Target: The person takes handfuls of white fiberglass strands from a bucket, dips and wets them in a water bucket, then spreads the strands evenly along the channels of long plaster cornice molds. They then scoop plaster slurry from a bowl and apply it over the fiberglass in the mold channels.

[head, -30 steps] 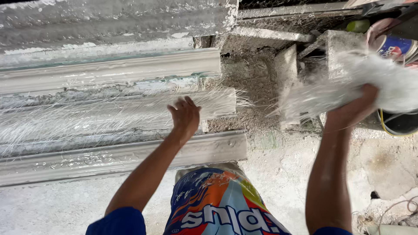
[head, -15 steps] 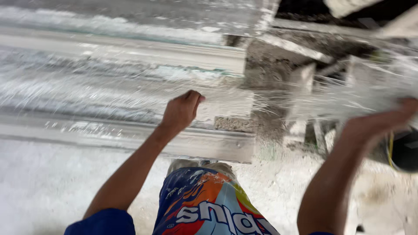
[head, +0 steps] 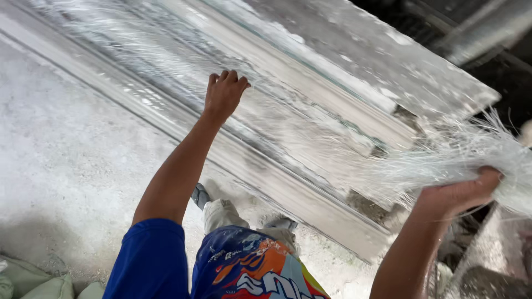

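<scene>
My left hand rests with curled fingers on a layer of pale glass fibres spread along a long white moulding form. It holds nothing. My right hand is closed on a loose bundle of white glass fibre strands at the right, just past the form's end. The strands fan out to both sides of the fist.
A grey plaster-dusted board lies beyond the form. White powdery floor spreads at the left. Pale green sacks sit at the bottom left. My knee and colourful shorts are below.
The view has swung so the form now runs diagonally. My left hand stays pressed on the fibres of the form; my right hand still grips the bundle, now lower at the right.
</scene>
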The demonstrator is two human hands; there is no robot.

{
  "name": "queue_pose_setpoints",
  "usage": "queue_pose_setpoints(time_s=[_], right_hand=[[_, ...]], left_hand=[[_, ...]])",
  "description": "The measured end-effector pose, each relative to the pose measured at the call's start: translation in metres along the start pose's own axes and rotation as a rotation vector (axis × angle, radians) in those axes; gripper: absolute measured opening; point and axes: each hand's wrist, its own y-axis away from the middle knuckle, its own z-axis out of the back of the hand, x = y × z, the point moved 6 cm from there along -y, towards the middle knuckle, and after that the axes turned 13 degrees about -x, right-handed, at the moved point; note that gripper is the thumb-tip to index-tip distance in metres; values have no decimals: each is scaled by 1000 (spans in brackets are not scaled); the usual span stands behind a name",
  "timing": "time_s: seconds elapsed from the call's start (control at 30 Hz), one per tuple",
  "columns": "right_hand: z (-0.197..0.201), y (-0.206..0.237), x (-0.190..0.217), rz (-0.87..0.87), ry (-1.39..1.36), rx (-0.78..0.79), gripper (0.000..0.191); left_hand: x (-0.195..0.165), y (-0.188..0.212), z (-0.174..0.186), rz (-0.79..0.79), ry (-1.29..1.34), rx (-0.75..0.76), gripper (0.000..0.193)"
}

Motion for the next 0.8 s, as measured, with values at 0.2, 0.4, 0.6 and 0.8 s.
queue_pose_setpoints(time_s=[0.2,0.4,0.6,0.8], right_hand=[[-206,141,-7,-166,-121,144,42],[-394,265,-16,-45,-107,234,38],[-542,338,-1,22,-5,292,34],[-690,462,-95,-542,-354,135,21]], left_hand=[[188,-20,25,53,-88,-43,20],[373,-60,45,151,-35,122,23],[513,-71,65,242,-336,117,29],[609,-57,101,446,282,-63,61]])
